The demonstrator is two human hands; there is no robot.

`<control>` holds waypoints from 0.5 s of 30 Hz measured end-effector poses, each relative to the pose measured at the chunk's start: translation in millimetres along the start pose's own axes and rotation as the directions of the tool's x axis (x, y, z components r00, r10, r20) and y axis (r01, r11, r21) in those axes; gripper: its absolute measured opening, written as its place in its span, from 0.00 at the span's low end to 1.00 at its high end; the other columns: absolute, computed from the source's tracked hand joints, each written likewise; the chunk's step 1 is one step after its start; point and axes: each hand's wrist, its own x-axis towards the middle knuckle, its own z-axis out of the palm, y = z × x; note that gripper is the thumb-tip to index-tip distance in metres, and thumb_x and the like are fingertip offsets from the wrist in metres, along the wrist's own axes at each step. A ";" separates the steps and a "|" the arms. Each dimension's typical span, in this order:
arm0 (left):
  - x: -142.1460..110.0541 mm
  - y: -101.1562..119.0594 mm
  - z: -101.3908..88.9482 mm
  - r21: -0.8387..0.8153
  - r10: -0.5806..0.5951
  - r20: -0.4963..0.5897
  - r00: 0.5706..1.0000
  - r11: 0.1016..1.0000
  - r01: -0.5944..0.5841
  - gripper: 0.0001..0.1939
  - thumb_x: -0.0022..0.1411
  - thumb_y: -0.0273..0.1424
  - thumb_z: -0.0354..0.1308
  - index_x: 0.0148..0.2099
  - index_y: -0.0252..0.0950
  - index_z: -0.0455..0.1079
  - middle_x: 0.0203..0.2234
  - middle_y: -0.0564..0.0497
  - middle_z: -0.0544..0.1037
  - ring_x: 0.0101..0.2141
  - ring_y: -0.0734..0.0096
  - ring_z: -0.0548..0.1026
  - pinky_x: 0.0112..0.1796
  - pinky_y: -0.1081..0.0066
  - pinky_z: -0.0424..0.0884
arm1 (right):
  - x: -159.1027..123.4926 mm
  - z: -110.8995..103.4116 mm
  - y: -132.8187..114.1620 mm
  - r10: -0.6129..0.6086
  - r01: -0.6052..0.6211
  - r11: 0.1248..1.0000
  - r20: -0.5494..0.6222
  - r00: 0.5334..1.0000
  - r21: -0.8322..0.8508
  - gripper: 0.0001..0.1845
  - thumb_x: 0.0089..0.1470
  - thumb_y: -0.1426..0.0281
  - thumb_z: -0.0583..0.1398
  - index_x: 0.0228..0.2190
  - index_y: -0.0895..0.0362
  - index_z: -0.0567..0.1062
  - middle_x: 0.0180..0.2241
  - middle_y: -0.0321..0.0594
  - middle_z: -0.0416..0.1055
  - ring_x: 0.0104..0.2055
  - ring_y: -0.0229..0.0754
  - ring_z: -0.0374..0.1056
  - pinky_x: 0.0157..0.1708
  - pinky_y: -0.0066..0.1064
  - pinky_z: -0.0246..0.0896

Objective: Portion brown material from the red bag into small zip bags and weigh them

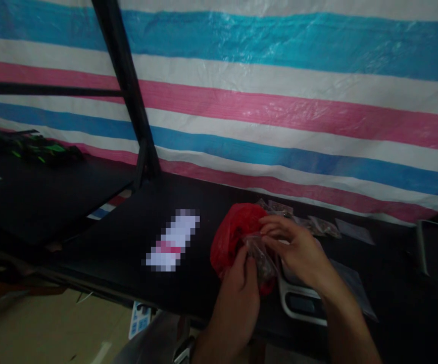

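My left hand (237,298) and my right hand (298,250) meet over a small clear plastic bag (258,253) with dark bits inside. Both hands pinch it with closed fingers. Just behind it lies a crumpled red plastic bag (230,235) on the black table (128,232). Under my right wrist sits a grey-rimmed tray-like part (302,303).
Several more small clear bags (317,225) lie along the back of the table. A blurred white label (173,240) lies to the left. A second grey-rimmed part (436,250) sits far right. A black post (128,91) stands before the striped tarp (279,101). Green-black items (33,146) rest far left.
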 end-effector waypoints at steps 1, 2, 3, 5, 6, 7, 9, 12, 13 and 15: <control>-1.5 2.0 -1.3 0.053 0.041 0.016 0.999 0.998 -0.042 0.25 0.76 0.40 0.46 0.66 0.39 0.71 0.57 0.43 0.82 0.57 0.58 0.80 0.58 0.59 0.73 | -2.2 -6.2 -1.0 -0.014 0.014 1.000 -0.010 1.000 0.017 0.14 0.49 0.68 0.67 0.41 0.52 0.81 0.38 0.39 0.81 0.37 0.42 0.77 0.40 0.32 0.75; -3.1 3.9 -2.4 0.097 0.080 0.039 0.996 0.992 -0.083 0.25 0.77 0.40 0.44 0.68 0.39 0.69 0.59 0.43 0.81 0.58 0.59 0.79 0.61 0.58 0.71 | -4.8 -13.4 -2.1 -0.026 0.027 0.999 -0.025 0.999 0.032 0.15 0.49 0.66 0.69 0.42 0.52 0.81 0.40 0.40 0.81 0.38 0.42 0.77 0.41 0.33 0.75; -4.6 5.5 -3.5 0.133 0.120 0.059 0.991 0.983 -0.127 0.26 0.77 0.39 0.44 0.70 0.40 0.68 0.60 0.43 0.80 0.59 0.59 0.79 0.62 0.57 0.70 | -7.6 -21.5 -3.0 -0.036 0.038 0.998 -0.047 0.998 0.046 0.16 0.49 0.64 0.71 0.42 0.52 0.81 0.41 0.40 0.81 0.38 0.42 0.78 0.42 0.33 0.75; -6.7 7.8 -4.7 0.191 0.206 0.063 0.977 0.958 -0.214 0.26 0.77 0.39 0.43 0.70 0.40 0.66 0.62 0.43 0.79 0.60 0.59 0.78 0.61 0.56 0.71 | -13.6 -39.6 -3.0 -0.038 0.045 0.996 -0.099 0.994 0.075 0.19 0.48 0.60 0.73 0.42 0.51 0.81 0.41 0.41 0.81 0.39 0.42 0.78 0.41 0.33 0.75; -7.2 8.4 -4.7 0.214 0.240 0.051 0.969 0.946 -0.245 0.26 0.77 0.39 0.42 0.70 0.40 0.66 0.62 0.43 0.78 0.60 0.59 0.78 0.61 0.56 0.72 | -16.7 -49.0 -1.4 -0.030 0.041 0.995 -0.130 0.991 0.087 0.20 0.47 0.59 0.74 0.42 0.51 0.81 0.40 0.40 0.81 0.38 0.43 0.78 0.40 0.33 0.75; -7.3 8.8 -4.3 0.236 0.267 0.038 0.963 0.934 -0.269 0.26 0.77 0.39 0.42 0.69 0.39 0.67 0.62 0.42 0.79 0.59 0.59 0.79 0.60 0.56 0.73 | -19.7 -58.1 1.7 -0.015 0.030 0.995 -0.160 0.987 0.094 0.22 0.46 0.58 0.75 0.42 0.51 0.80 0.39 0.40 0.81 0.38 0.43 0.78 0.40 0.33 0.74; -6.6 8.9 -2.2 0.273 0.300 0.014 0.954 0.916 -0.292 0.25 0.77 0.39 0.42 0.67 0.39 0.69 0.59 0.42 0.80 0.57 0.59 0.80 0.58 0.57 0.75 | -24.8 -73.7 12.4 0.037 -0.021 0.996 -0.203 0.979 0.083 0.24 0.43 0.58 0.76 0.42 0.52 0.80 0.37 0.39 0.80 0.38 0.44 0.77 0.38 0.33 0.73; -5.1 8.6 4.1 0.309 0.322 0.019 0.947 0.899 -0.312 0.23 0.77 0.38 0.42 0.64 0.39 0.72 0.56 0.43 0.82 0.54 0.59 0.82 0.55 0.58 0.77 | -29.9 -87.9 34.5 0.122 -0.125 0.992 -0.239 0.963 0.001 0.22 0.42 0.57 0.75 0.38 0.54 0.80 0.33 0.39 0.79 0.35 0.45 0.77 0.35 0.34 0.72; -4.9 8.5 6.7 0.316 0.324 0.025 0.946 0.895 -0.315 0.23 0.77 0.37 0.42 0.63 0.39 0.72 0.55 0.43 0.83 0.53 0.59 0.83 0.53 0.58 0.78 | -31.1 -90.4 41.5 0.133 -0.145 0.989 -0.253 0.958 -0.032 0.21 0.42 0.57 0.74 0.36 0.54 0.80 0.32 0.39 0.79 0.34 0.46 0.77 0.35 0.35 0.72; -5.6 8.4 11.9 0.336 0.326 0.038 0.945 0.886 -0.319 0.22 0.77 0.37 0.43 0.61 0.39 0.73 0.53 0.43 0.84 0.50 0.59 0.84 0.51 0.58 0.79 | -32.9 -93.9 52.1 0.126 -0.154 0.985 -0.275 0.953 -0.083 0.19 0.45 0.57 0.71 0.37 0.54 0.80 0.32 0.40 0.79 0.34 0.47 0.76 0.37 0.38 0.72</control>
